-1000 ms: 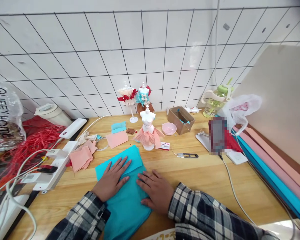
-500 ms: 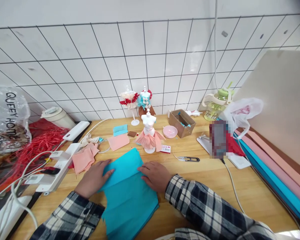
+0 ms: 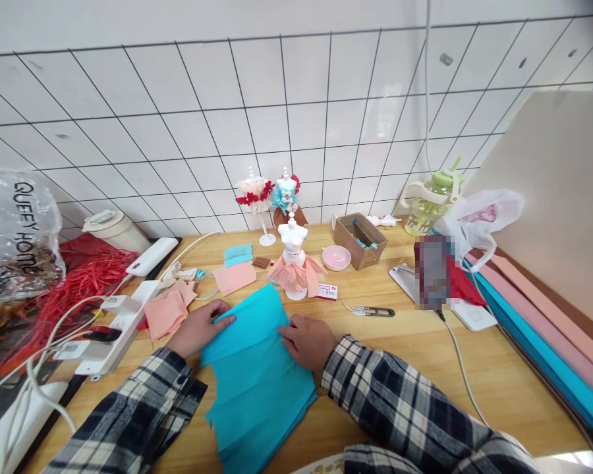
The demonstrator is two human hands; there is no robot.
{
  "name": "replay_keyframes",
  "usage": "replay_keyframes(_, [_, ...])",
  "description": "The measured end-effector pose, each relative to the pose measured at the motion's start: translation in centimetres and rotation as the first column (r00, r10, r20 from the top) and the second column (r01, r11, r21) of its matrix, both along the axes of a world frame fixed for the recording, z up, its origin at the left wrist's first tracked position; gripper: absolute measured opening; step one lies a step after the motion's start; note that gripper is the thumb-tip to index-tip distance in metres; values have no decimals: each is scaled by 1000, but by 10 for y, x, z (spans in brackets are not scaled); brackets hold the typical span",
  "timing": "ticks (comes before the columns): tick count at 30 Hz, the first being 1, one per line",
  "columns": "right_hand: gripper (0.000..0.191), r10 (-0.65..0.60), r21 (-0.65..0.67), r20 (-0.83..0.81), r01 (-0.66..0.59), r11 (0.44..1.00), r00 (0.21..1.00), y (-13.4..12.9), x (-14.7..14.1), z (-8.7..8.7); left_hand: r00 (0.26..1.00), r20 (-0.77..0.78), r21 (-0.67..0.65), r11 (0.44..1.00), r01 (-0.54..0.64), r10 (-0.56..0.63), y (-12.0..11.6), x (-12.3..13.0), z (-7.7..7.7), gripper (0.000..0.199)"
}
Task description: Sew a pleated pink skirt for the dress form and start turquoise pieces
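A large sheet of blue crepe paper (image 3: 259,375) lies creased across the table in front of me, with a ragged left edge. At its upper left edge, my left hand (image 3: 202,327) is closed on the paper, thumb on top. Bent fingers of my right hand (image 3: 306,341) grip the paper's right edge. Just beyond the sheet stands a small white dress-form mannequin (image 3: 293,238) in a peach paper skirt (image 3: 296,273). Peach paper pieces (image 3: 167,311) rest left of my left hand. Thread snips (image 3: 373,311) lie beyond my right hand.
Two more dressed mannequins (image 3: 254,197) stand near the tiled wall. A pink bowl (image 3: 336,258) and a cardboard box (image 3: 360,241) sit behind the snips. On the left are a power strip (image 3: 118,329) and red shreds (image 3: 54,296); a phone (image 3: 432,273) and bottle (image 3: 432,204) are at right.
The blue paper has turned slightly, its lower part shifting right. My fingers have curled in more at both edges, where they lay flatter before. The view has tilted a little.
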State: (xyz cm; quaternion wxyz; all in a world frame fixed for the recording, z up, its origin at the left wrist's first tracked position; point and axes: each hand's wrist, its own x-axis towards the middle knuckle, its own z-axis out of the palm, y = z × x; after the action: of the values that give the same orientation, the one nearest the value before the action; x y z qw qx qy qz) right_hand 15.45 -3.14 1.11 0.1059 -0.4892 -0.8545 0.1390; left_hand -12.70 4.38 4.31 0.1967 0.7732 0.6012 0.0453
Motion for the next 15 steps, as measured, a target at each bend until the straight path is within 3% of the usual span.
replay_keyframes(2, [35, -35, -10, 12, 36, 999, 999, -1, -1, 0, 997, -68, 168, 984, 59, -48, -3, 6, 5, 37])
replay_keyframes(5, [33, -68, -32, -46, 66, 997, 997, 2, 1, -4, 947, -203, 385, 869, 310, -247, -23, 25, 6, 34])
replay_keyframes(8, [36, -129, -52, -101, 125, 991, 986, 7, 5, -7, 842, -243, 314, 782, 538, -481, -59, 50, -6, 29])
replay_keyframes(12, [33, -80, -43, -69, 77, 996, 994, 12, 9, -7, 839, -200, 290, 787, 544, -506, -96, 64, -26, 35])
replay_keyframes(15, [29, -32, -46, -31, 31, 998, 999, 14, 8, -6, 812, -196, 268, 766, 584, -550, -100, 54, -30, 37])
